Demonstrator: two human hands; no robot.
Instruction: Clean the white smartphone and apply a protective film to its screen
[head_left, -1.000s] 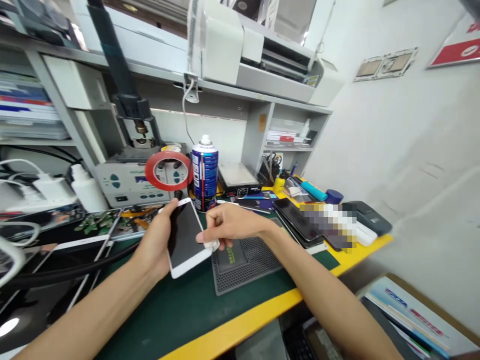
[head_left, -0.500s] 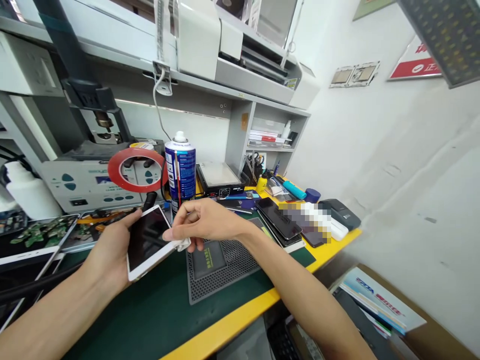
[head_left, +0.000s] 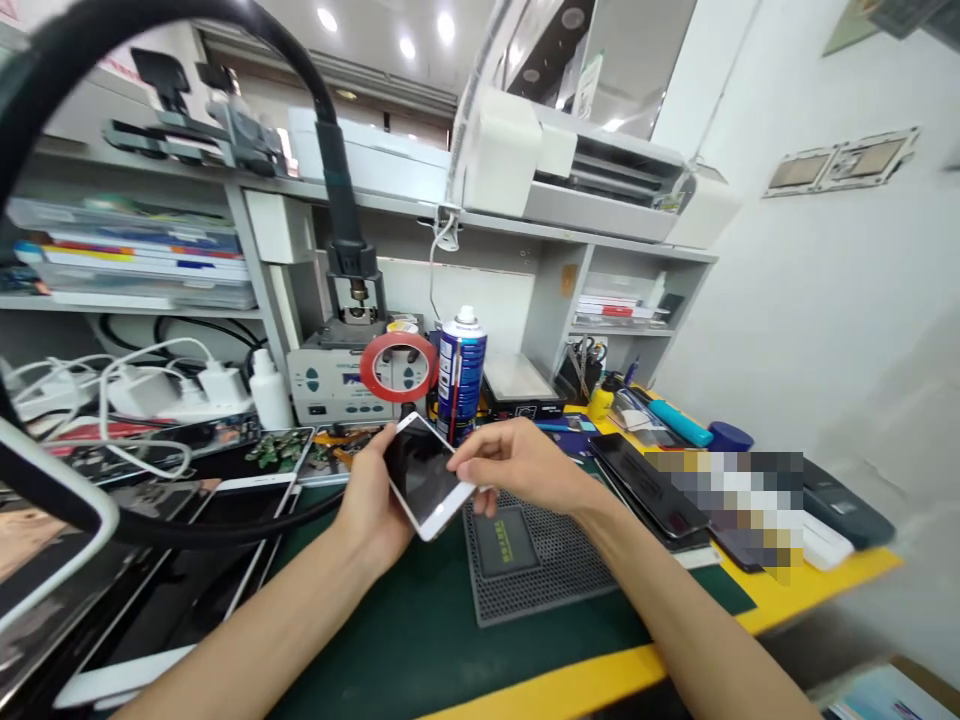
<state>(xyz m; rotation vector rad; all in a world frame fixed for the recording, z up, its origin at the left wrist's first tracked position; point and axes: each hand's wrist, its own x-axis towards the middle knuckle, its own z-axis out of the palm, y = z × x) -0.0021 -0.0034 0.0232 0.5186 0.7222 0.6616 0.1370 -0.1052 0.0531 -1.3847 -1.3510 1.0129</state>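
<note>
A white-framed smartphone (head_left: 420, 465) with a dark screen lies tilted in my left hand (head_left: 373, 500), whose fingers wrap its left side and underside. My right hand (head_left: 517, 460) is closed in a pinch at the phone's right edge, thumb and forefinger against the screen border. The crumpled white tissue-like piece seen in those fingers a moment ago is mostly hidden now. Beneath the right hand lies a grey perforated mat (head_left: 555, 580) on the green work mat (head_left: 390, 640).
Behind the phone stand a blue spray can (head_left: 461, 370), a red tape roll (head_left: 397, 367) and a control unit (head_left: 330, 385). Several dark phones (head_left: 649, 485) lie at the right. A black flexible arm (head_left: 225, 530) loops across the left, near disassembled screens (head_left: 180, 590) and white chargers (head_left: 154, 390).
The camera view has swung left and up, so more of the left bench shows. Both hands stay at the phone; the white piece under the right fingers has become hidden.
</note>
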